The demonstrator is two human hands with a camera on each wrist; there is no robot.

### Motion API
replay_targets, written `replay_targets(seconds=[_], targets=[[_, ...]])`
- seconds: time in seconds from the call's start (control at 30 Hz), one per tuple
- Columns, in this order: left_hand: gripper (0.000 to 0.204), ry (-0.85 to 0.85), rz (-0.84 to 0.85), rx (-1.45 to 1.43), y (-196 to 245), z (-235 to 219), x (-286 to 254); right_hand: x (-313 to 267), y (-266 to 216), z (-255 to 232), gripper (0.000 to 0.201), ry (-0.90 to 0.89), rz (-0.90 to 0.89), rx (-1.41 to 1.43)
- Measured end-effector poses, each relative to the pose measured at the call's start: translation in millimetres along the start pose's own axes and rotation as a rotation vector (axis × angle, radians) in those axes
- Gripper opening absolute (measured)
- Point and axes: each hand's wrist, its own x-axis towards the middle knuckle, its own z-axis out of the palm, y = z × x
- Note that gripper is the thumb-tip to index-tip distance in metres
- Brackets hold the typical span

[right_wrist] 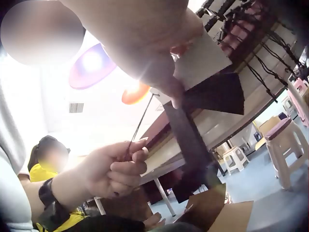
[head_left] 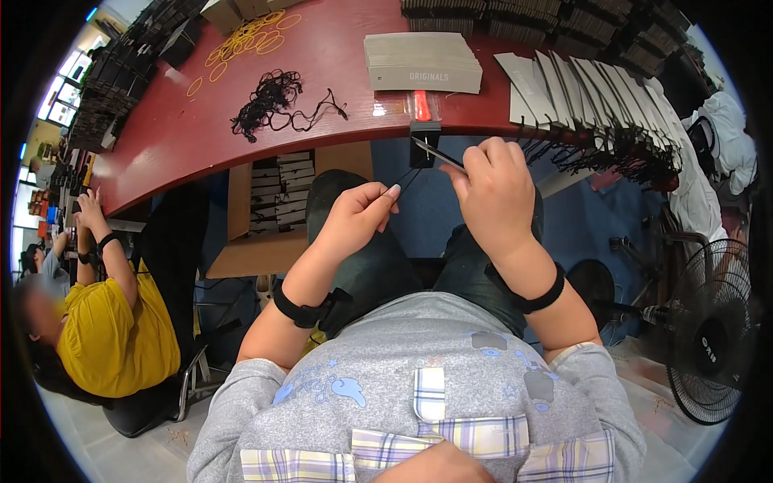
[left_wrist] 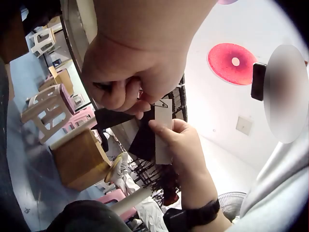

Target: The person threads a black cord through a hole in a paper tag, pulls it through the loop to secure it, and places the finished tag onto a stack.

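A pale card tag [left_wrist: 163, 130] is pinched between thumb and fingers of my right hand [head_left: 501, 191], just off the table's front edge. In the head view the tag [head_left: 439, 154] shows nearly edge-on. A black cord [right_wrist: 141, 118] runs from the hole at the tag's end to my left hand [head_left: 354, 219], whose thumb and curled fingers pinch it. In the right wrist view my left hand [right_wrist: 113, 169] holds the cord taut. Close beyond the tag, a black holder [head_left: 424, 138] with a red piece [head_left: 421, 105] is fixed at the table edge.
On the red table [head_left: 338, 48] lie a stack of printed cards [head_left: 423, 64], tangled black cords [head_left: 278, 101], yellow bands [head_left: 250, 40] and a row of corded tags [head_left: 596, 97]. Below stands an open carton [head_left: 233, 258]. A fan [head_left: 713, 338] is right; a person in yellow [head_left: 121, 338] sits left.
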Motion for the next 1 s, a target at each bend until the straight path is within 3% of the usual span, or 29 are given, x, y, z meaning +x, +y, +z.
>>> replay_targets(seconds=[0.07,0.17,0.27,0.37,0.5,0.53,0.63,0.67,0.77,0.8,0.83,0.9,1.0], targets=[[0.033,0.001,0.001,-0.001,0.6,1.3,-0.2,-1.5,-2.7,-4.2,0.023,-0.099,0.031,-0.006],[0.032,0.006,0.033,0.026,-1.1,3.3,-0.2,-0.2,1.7,-8.9,0.020,-0.401,0.109,0.156],[0.033,-0.023,0.018,-0.002,-2.0,2.2,-0.3,14.8,2.4,-14.7,0.022,-0.600,0.389,0.562],[0.033,-0.039,0.018,-0.004,-1.6,3.5,-1.3,6.7,20.4,18.9,0.026,-0.502,0.461,1.208],[0.031,-0.064,0.047,-0.003,-5.4,2.3,-1.1,-3.4,5.6,23.3,0.019,-0.259,0.443,1.155],[0.030,-0.068,0.060,0.000,-7.5,0.7,-1.0,-4.7,4.1,19.5,0.019,-0.168,0.234,0.849],[0.028,-0.111,0.109,0.005,-3.2,-1.1,-6.0,-10.1,11.4,25.0,0.019,0.040,-0.282,0.485],[0.027,-0.131,0.128,0.006,0.3,-0.8,-8.9,-12.0,10.5,27.3,0.020,-0.034,-0.311,0.544],[0.026,-0.159,0.144,0.003,5.7,2.5,-15.4,-9.1,-1.6,14.5,0.015,-0.326,0.054,0.854],[0.026,-0.172,0.149,-0.005,4.2,3.0,-14.8,-6.7,-4.2,18.8,0.016,-0.390,0.343,1.143],[0.026,-0.185,0.153,-0.013,1.4,3.2,-14.3,-4.4,-3.2,27.6,0.017,-0.338,0.460,1.322],[0.026,-0.213,0.109,0.001,3.5,1.7,-15.7,4.7,4.7,27.0,0.017,-0.454,0.460,1.312],[0.024,-0.245,-0.003,0.028,13.0,-6.8,-19.1,2.2,6.9,30.7,0.017,-0.421,0.499,1.256]])
